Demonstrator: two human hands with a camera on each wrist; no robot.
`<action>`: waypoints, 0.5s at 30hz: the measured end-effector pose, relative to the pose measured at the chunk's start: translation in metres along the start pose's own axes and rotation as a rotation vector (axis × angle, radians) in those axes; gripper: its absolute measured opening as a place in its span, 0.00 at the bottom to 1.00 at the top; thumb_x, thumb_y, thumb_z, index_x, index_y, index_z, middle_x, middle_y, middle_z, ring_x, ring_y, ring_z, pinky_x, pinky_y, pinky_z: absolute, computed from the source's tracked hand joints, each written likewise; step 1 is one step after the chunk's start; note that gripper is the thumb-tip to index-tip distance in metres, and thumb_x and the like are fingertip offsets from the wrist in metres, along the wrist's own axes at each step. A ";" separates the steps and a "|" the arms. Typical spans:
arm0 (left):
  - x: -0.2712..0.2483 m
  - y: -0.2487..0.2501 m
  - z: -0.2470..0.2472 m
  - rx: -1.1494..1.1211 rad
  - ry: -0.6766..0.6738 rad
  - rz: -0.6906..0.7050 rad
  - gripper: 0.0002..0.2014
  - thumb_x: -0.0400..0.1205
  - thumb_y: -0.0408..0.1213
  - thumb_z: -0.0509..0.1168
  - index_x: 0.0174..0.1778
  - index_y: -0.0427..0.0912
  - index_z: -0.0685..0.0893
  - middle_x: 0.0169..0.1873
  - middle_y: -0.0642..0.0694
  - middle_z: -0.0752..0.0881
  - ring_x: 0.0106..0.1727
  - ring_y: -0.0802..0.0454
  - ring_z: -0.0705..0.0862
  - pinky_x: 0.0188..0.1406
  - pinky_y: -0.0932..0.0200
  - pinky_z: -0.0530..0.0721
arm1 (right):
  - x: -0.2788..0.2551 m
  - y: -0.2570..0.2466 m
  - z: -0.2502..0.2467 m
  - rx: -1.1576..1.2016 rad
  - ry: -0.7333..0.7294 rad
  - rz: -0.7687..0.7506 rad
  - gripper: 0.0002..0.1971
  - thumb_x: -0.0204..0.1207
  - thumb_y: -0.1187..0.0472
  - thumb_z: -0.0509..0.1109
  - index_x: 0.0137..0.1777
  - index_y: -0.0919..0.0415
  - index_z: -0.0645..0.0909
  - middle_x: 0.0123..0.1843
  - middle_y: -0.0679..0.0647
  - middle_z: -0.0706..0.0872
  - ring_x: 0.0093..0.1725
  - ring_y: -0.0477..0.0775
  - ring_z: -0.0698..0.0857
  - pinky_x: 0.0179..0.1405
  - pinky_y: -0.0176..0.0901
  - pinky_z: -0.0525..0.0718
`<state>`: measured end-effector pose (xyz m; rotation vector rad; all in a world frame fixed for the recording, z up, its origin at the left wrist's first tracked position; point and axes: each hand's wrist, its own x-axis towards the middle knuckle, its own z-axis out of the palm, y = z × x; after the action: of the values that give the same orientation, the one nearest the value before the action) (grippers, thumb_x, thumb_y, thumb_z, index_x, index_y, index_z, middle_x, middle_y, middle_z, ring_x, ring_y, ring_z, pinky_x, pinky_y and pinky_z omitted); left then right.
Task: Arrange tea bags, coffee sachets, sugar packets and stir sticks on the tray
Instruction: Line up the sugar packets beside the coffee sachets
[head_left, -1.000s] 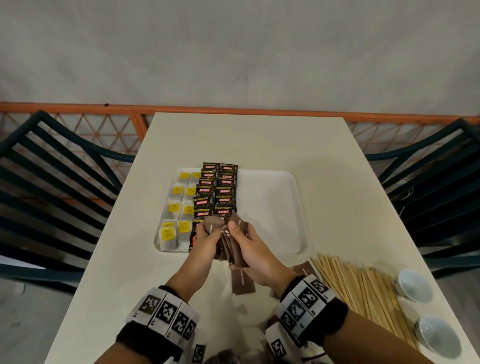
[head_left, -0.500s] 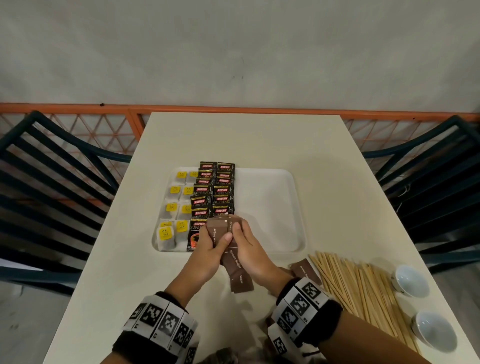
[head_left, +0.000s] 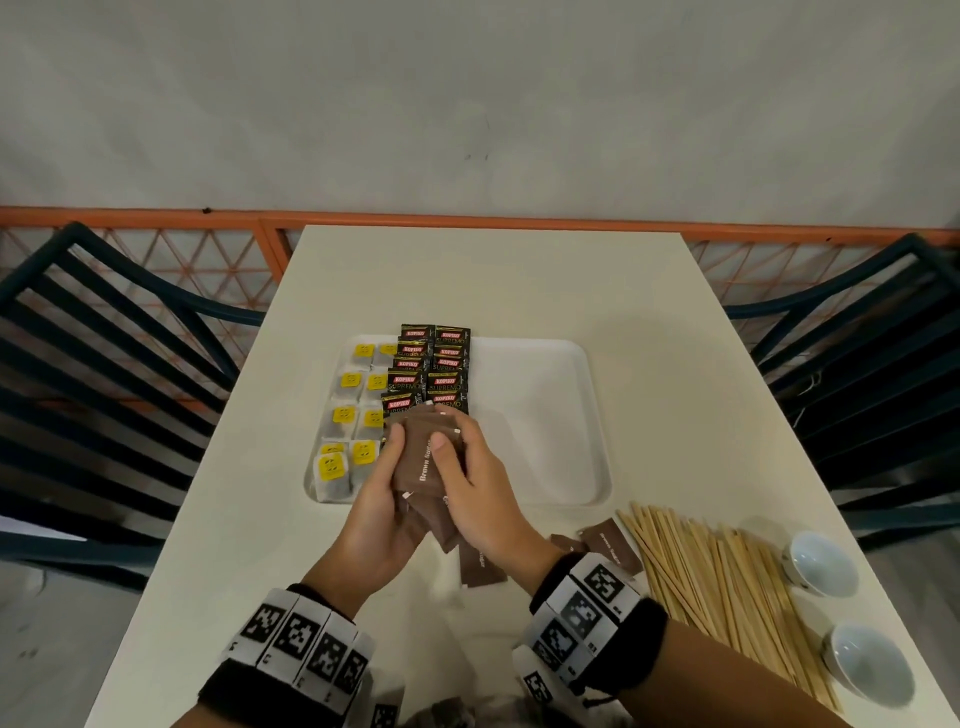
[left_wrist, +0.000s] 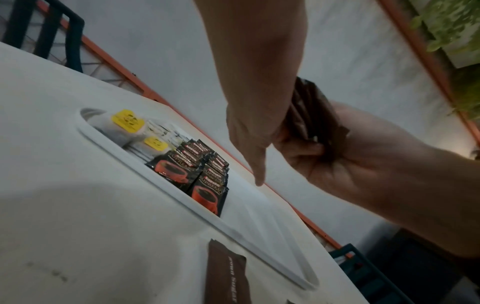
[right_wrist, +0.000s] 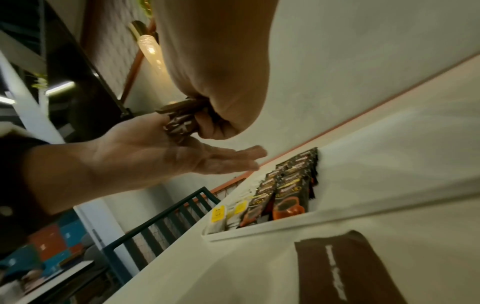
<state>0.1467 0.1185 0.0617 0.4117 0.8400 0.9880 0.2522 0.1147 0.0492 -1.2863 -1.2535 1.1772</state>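
Note:
A stack of brown sugar packets (head_left: 423, 462) is held above the near edge of the white tray (head_left: 545, 415). My right hand (head_left: 462, 467) grips the stack, thumb on top and fingers curled round it (left_wrist: 311, 150). My left hand (head_left: 387, 478) lies flat against the stack's left side with its fingers straight (right_wrist: 221, 160). On the tray's left part sit tea bags (head_left: 353, 405) with yellow tags and, beside them, two columns of black coffee sachets (head_left: 431, 369). Wooden stir sticks (head_left: 727, 582) lie on the table at the near right.
Loose sugar packets (head_left: 480, 564) lie on the table under my hands, and another packet (head_left: 613, 543) lies beside the sticks. Two small white bowls (head_left: 821, 561) stand near the right edge. Dark slatted chairs (head_left: 104, 364) flank the table. The tray's right half is bare.
The packets were fanned out between my hands and are now squared into a neat stack. My right thumb has come onto the top packet. The hands stay above the tray's near edge.

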 end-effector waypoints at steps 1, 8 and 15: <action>-0.002 0.002 0.002 -0.042 -0.002 -0.031 0.21 0.80 0.54 0.56 0.56 0.44 0.86 0.47 0.43 0.91 0.45 0.50 0.90 0.38 0.56 0.90 | -0.001 -0.003 0.004 -0.054 0.001 -0.046 0.16 0.84 0.57 0.56 0.71 0.49 0.68 0.56 0.43 0.81 0.54 0.41 0.83 0.54 0.36 0.85; -0.004 0.013 0.002 -0.110 -0.026 -0.090 0.22 0.78 0.57 0.57 0.47 0.48 0.91 0.43 0.45 0.92 0.42 0.50 0.91 0.37 0.53 0.89 | 0.006 0.004 0.020 -0.605 0.222 -0.347 0.23 0.81 0.52 0.48 0.71 0.58 0.73 0.65 0.55 0.78 0.64 0.49 0.70 0.66 0.48 0.74; -0.004 0.011 -0.006 0.002 0.027 -0.044 0.12 0.83 0.40 0.55 0.49 0.45 0.84 0.38 0.44 0.88 0.38 0.54 0.89 0.28 0.60 0.85 | 0.004 0.000 0.013 -0.648 -0.038 -0.617 0.34 0.77 0.39 0.58 0.78 0.58 0.61 0.78 0.58 0.66 0.79 0.53 0.63 0.74 0.50 0.66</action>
<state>0.1348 0.1198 0.0668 0.3811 0.8711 0.9535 0.2397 0.1191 0.0478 -1.1688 -1.9719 0.3568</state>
